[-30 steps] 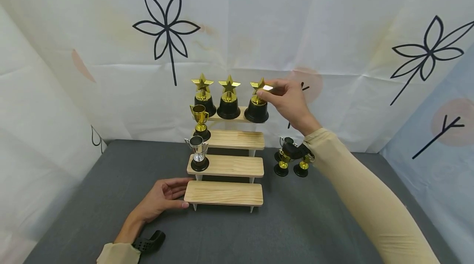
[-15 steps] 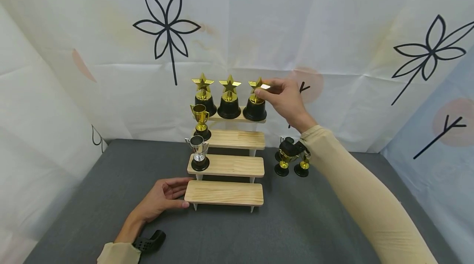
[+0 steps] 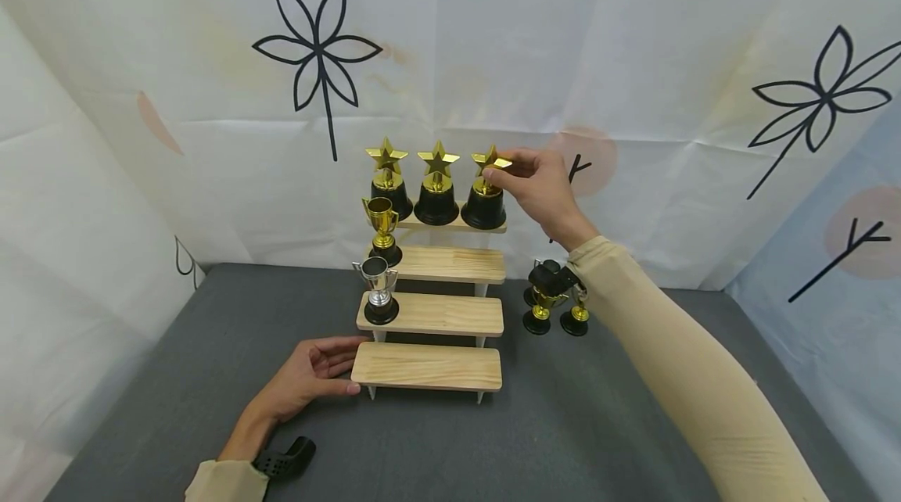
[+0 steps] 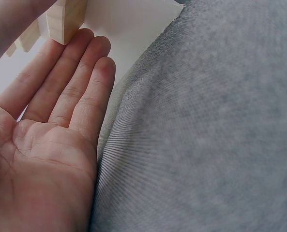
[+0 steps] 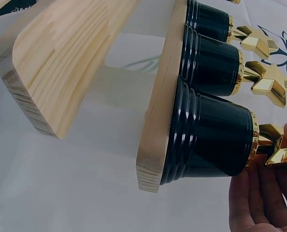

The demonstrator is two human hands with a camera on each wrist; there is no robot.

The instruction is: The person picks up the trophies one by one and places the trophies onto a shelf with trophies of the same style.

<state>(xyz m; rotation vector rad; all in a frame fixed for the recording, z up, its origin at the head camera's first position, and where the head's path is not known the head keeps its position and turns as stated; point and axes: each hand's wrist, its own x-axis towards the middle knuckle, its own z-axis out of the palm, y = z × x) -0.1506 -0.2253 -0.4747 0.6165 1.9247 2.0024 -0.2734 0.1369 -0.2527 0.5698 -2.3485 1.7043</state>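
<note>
On the top step of a wooden tiered stand [image 3: 425, 365] stand three gold star trophies with black bases. My right hand [image 3: 542, 189] pinches the star of the rightmost star trophy [image 3: 484, 209]; in the right wrist view that trophy's base [image 5: 211, 135] sits against the top board near its end. My left hand [image 3: 310, 378] is at the left end of the lowest step, fingers extended. Seen from the left wrist, its fingertips [image 4: 102, 70] reach the edge of a wooden board [image 4: 66, 21]. A gold cup trophy [image 3: 382, 224] and a silver cup trophy [image 3: 380, 291] stand at the left of the middle steps.
Right of the stand, on the grey table [image 3: 563, 424], several small cup trophies, including a gold cup trophy [image 3: 538, 314], stand partly hidden by the right wrist's black band. A white patterned cloth [image 3: 493, 33] hangs behind and along the sides.
My right hand has shifted slightly left with the rightmost star trophy, bringing it closer to the middle one on the top step. The left hand stays put.
</note>
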